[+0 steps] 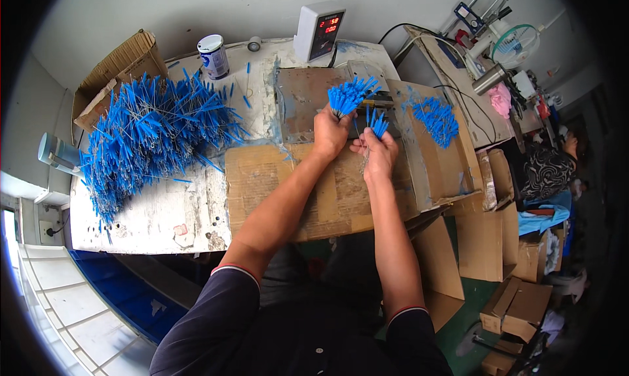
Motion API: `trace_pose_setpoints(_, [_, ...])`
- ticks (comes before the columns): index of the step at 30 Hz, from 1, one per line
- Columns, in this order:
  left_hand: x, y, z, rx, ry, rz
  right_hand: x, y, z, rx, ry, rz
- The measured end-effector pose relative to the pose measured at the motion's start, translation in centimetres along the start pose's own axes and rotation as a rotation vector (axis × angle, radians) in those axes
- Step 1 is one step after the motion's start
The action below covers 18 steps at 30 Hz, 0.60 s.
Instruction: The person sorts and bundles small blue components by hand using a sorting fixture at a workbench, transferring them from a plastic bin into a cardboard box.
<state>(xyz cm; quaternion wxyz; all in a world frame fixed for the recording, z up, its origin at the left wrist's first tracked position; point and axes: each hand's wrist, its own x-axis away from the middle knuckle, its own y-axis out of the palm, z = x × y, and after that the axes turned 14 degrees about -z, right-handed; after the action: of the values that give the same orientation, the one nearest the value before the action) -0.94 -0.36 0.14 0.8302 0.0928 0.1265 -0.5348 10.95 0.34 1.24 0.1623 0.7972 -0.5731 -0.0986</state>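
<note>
My left hand [329,135] is closed around a thick bundle of thin metal wire pieces with blue plastic ends [352,95]. The blue ends fan out above the fist. Close beside it, my right hand [379,156] grips a smaller bunch of the same blue-ended wire pieces [377,123] between thumb and fingers, with bare wires hanging below. Both hands are above the cardboard-covered front of the worktable [308,192]. A big tangled heap of blue-ended wire pieces [154,137] lies on the left side. Blue trimmed-looking pieces [437,122] lie on a cardboard sheet at the right.
Behind the hands stands a white box with a red digital display [321,32]. A white-and-blue can [213,56] and an open cardboard box [121,75] are at the back left. A small fan [514,45] sits at the far right, with several cardboard boxes [514,310] below and another person [550,169] beyond.
</note>
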Motion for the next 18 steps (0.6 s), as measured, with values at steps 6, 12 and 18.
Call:
trace_pose_setpoints(6, [0.3, 0.0, 0.9, -0.101, -0.129, -0.087, 0.5, -0.4, 0.3, 0.099, 0.026, -0.105])
trace_pose_setpoints(12, [0.1, 0.2, -0.2, 0.015, -0.035, 0.091, -0.5, -1.8, -0.4, 0.11, 0.006, 0.003])
trace_pose_setpoints(18, [-0.1, 0.6, -0.6, 0.052, -0.018, 0.118, -2.8, -2.4, -1.0, 0.209, 0.003, 0.122])
